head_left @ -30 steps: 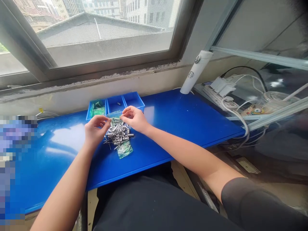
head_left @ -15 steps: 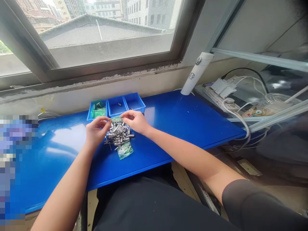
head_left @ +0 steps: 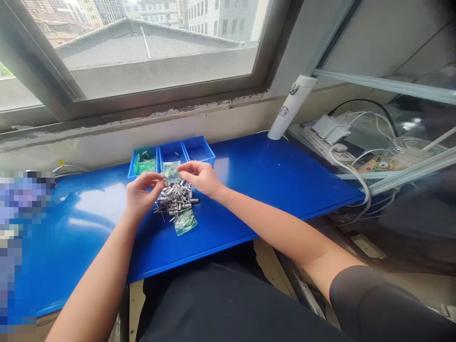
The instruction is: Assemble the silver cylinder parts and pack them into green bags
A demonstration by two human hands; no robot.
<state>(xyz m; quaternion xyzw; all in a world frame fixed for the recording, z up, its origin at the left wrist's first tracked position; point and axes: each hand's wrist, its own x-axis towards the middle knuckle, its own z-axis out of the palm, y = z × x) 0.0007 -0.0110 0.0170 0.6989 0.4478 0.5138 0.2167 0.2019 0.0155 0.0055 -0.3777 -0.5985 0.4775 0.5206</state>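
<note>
Between the fingertips of my left hand (head_left: 144,194) and my right hand (head_left: 200,178), a small clear-green plastic bag (head_left: 171,173) is pinched by its sides. It hangs just above a heap of thin metal pins and short metal cylinders (head_left: 177,195) on the blue table. A second green-tinted bag (head_left: 185,222) lies at the heap's near edge, with small pieces showing through it. Behind the hands stand blue bins in a row. The left bin (head_left: 131,166) holds green bags and pieces, and the middle bin (head_left: 169,148) has a small metal cylinder in it.
The right bin (head_left: 210,151) adjoins the middle one. A white flask (head_left: 290,109) stands at the table's back right, beside white chargers (head_left: 329,129), a power strip and cables. A window (head_left: 160,61) rises behind the table (head_left: 270,185). A blurred-out patch covers the left edge.
The bag between my hands has tipped up, so its broad face now shows and covers part of the middle bin's front. Both hands have barely moved.
</note>
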